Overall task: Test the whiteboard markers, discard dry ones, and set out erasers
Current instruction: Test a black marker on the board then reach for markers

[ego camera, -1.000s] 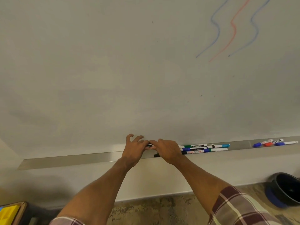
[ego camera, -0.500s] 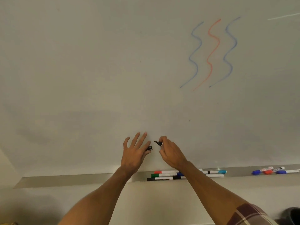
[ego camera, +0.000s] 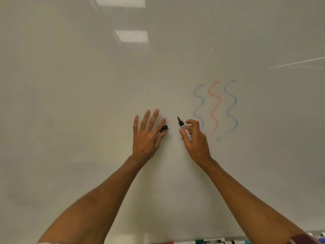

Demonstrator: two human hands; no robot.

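My right hand (ego camera: 194, 140) grips an uncapped black marker (ego camera: 183, 127), its black tip pointing up and left, close to the whiteboard (ego camera: 88, 103). My left hand (ego camera: 146, 136) is raised beside it with three fingers spread straight, while thumb and index finger pinch the marker's black cap (ego camera: 164, 128). Just right of my right hand, three wavy test lines (ego camera: 214, 110) run down the board: blue, red, blue. Several more markers (ego camera: 207, 241) lie in the tray at the bottom edge, only partly in view.
The board's surface left of and above my hands is unmarked, with ceiling-light reflections near the top. A few more markers (ego camera: 320, 235) show at the lower right corner beside my plaid sleeve (ego camera: 304, 239).
Both hands have risen from the tray up the board. The black marker came out of the tray and was uncapped; cap and marker are now farther apart. The view tilted upward.
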